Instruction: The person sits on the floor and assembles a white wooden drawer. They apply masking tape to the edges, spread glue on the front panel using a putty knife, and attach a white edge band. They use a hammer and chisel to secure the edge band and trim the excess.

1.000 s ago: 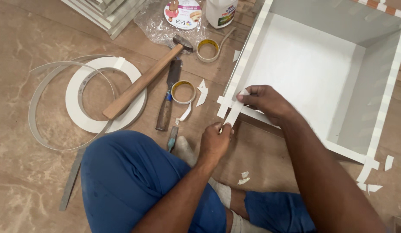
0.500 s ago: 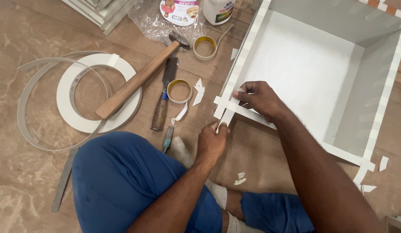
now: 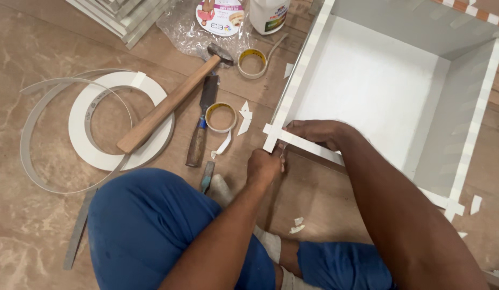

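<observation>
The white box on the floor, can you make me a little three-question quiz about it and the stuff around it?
1. True or false: the hammer lies across the white coil of edge strip.
2. Which hand rests on the near corner of the white box? A) left hand B) right hand C) neither
3. Fill in: two rolls of ____ lie on the floor between the hammer and the box.

Key
1. True. Its wooden handle crosses the coil's rim.
2. B. The right hand lies on the box edge; the left hand is a fist just below the corner.
3. Tape: one roll by the chisel, another roll near the hammer head.
</observation>
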